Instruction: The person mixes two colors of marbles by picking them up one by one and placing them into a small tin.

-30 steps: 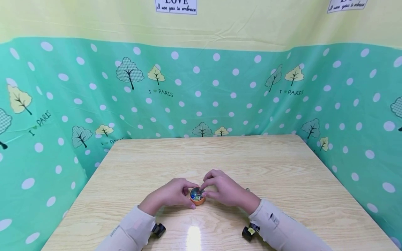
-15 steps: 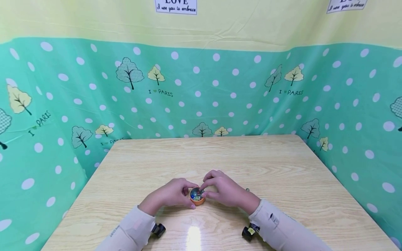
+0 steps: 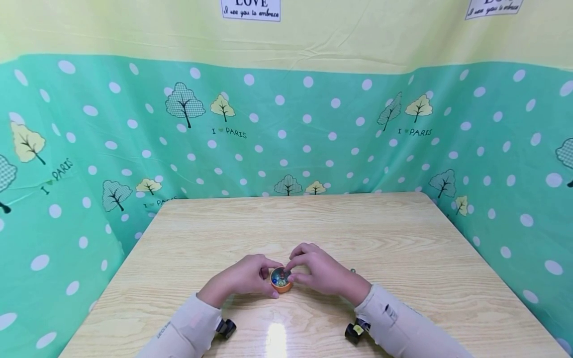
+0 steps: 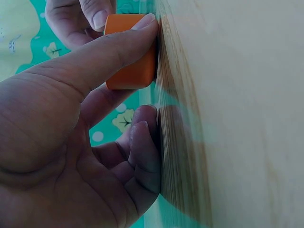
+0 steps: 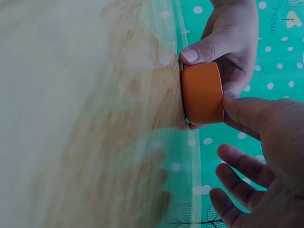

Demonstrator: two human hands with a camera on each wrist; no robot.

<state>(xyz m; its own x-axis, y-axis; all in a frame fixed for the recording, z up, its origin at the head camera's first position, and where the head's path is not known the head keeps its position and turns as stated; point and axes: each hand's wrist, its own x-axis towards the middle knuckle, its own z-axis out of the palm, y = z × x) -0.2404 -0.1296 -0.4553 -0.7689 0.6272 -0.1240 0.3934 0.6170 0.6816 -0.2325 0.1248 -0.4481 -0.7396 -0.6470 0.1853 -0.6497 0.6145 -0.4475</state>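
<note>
A small round orange container (image 3: pixel 282 290) stands on the table, holding several glass marbles (image 3: pixel 280 283). My left hand (image 3: pixel 245 275) grips its left side between thumb and forefinger; the other fingers curl beside it in the left wrist view. On the opposite side is my right hand (image 3: pixel 317 271), its forefinger reaching over the rim into the container and its thumb at the edge. Whether those fingertips pinch a marble is hidden. In the right wrist view the orange wall (image 5: pixel 202 92) shows between both hands, and the right hand's other fingers (image 5: pixel 240 166) hang loosely curled.
One marble (image 3: pixel 352 271) lies on the table just behind the right wrist. The wooden table (image 3: pixel 286 219) is backed by a green polka-dot cloth (image 3: pixel 309 132). Black wrist cameras (image 3: pixel 226 328) sit below both forearms.
The marbles inside the container have shifted slightly. Both hands and the container stay almost where they were.
</note>
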